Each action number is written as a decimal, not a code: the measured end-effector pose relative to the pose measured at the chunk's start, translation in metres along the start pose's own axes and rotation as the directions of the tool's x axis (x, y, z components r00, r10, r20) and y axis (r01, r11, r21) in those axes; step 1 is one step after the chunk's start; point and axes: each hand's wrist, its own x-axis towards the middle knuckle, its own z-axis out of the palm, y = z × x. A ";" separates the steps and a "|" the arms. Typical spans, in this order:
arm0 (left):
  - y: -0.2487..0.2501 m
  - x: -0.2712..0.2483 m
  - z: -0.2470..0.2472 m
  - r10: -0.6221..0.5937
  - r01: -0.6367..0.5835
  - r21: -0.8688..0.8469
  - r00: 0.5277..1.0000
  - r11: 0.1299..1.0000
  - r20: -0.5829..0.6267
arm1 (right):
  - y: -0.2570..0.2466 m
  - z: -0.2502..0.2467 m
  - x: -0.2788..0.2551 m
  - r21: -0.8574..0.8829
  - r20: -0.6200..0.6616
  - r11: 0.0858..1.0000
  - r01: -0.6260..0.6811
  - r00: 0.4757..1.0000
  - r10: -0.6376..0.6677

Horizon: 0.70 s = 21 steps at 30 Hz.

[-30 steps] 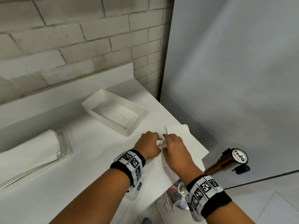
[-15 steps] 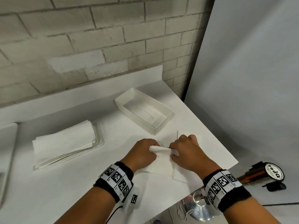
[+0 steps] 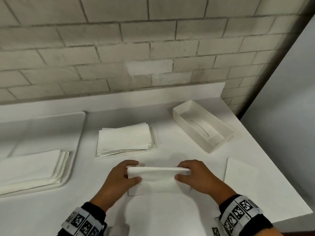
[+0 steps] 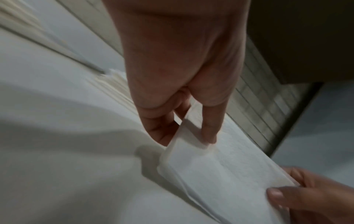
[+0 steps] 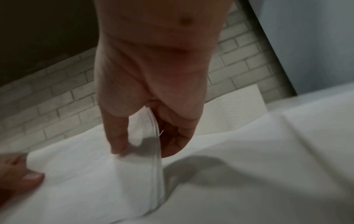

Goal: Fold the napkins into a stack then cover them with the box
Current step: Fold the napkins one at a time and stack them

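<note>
A white folded napkin is held just above the white counter, its upper edge lifted. My left hand pinches its left end between thumb and fingers. My right hand pinches the right end the same way. Behind the hands, a stack of folded napkins lies on a shallow clear tray. The white box sits open side up at the back right, a slot showing in its bottom.
A larger white tray at the left carries a pile of unfolded napkins. Another flat napkin lies at the right near the counter's edge. A brick wall runs behind, a grey panel on the right.
The view swung left, bringing the stack and left tray into sight. Both hands moved left with the napkin and spread apart along it, holding its two ends with the top edge raised.
</note>
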 end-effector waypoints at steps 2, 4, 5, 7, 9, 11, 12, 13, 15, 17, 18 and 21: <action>-0.012 -0.007 -0.021 -0.022 0.020 -0.057 0.999 0.998 -0.041 | -0.013 0.019 0.010 0.108 -0.042 0.994 -0.013 0.999 0.018; -0.021 -0.014 -0.037 -0.008 0.005 -0.035 0.997 0.999 -0.073 | -0.024 0.035 0.020 0.179 -0.087 0.984 -0.001 0.996 0.017; -0.025 -0.017 -0.044 -0.008 0.004 -0.038 0.996 0.999 -0.092 | -0.030 0.042 0.023 0.221 -0.103 0.975 -0.001 0.994 0.025; -0.030 -0.023 -0.057 -0.028 0.012 -0.112 0.990 0.994 -0.141 | -0.041 0.056 0.029 0.310 -0.099 0.950 -0.029 0.993 0.062; -0.034 -0.028 -0.068 -0.038 0.002 -0.191 0.982 0.982 -0.184 | -0.050 0.069 0.033 0.338 -0.064 0.940 -0.037 0.996 0.062; -0.040 -0.032 -0.078 -0.037 -0.016 -0.224 0.972 0.975 -0.232 | -0.055 0.081 0.037 0.297 -0.044 0.955 -0.013 0.999 0.027; -0.043 -0.033 -0.083 -0.036 -0.021 -0.222 0.969 0.975 -0.246 | -0.056 0.086 0.039 0.269 -0.042 0.963 -0.002 0.999 0.014; -0.046 -0.034 -0.088 -0.036 -0.019 -0.214 0.968 0.977 -0.250 | -0.058 0.090 0.041 0.250 -0.038 0.968 0.004 0.999 0.006; -0.052 -0.036 -0.095 -0.048 0.002 -0.204 0.974 0.979 -0.221 | -0.063 0.096 0.044 0.255 -0.033 0.967 0.029 0.999 -0.021; -0.057 -0.037 -0.102 -0.055 0.016 -0.196 0.980 0.980 -0.192 | -0.066 0.101 0.047 0.238 -0.042 0.969 0.070 0.997 -0.062; -0.058 -0.038 -0.105 -0.052 0.012 -0.193 0.979 0.981 -0.200 | -0.068 0.103 0.049 0.213 -0.053 0.973 0.089 0.995 -0.080; -0.055 -0.039 -0.109 -0.005 -0.048 -0.199 0.966 0.979 -0.257 | -0.073 0.103 0.053 0.211 -0.075 0.969 0.127 0.991 -0.114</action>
